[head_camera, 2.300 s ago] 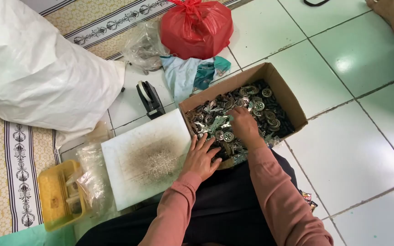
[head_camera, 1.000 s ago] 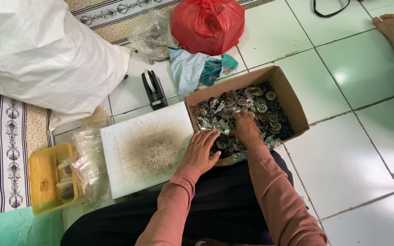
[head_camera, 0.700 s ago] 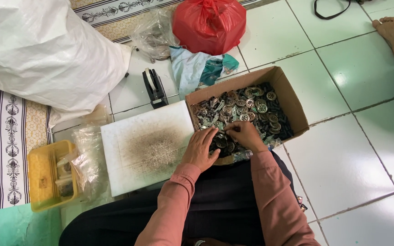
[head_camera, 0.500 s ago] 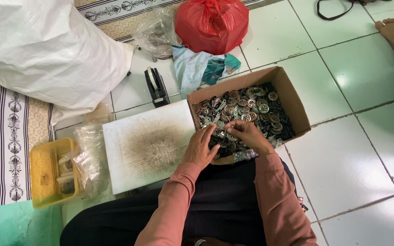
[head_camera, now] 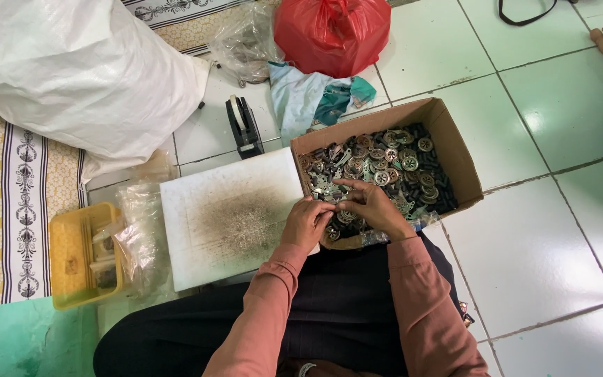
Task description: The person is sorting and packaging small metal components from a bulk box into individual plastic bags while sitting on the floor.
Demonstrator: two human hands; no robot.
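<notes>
One cardboard box of metal parts on floor; left hand and right hand meet at its near edge, fingers pinching parts. One white board beside.

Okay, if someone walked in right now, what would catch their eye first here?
Probably the cardboard box heaped with small round metal parts, on the tiled floor at centre, with the left hand and right hand meeting over its near edge. Next, the bright red plastic bag at the top and the big white sack at upper left.
</notes>
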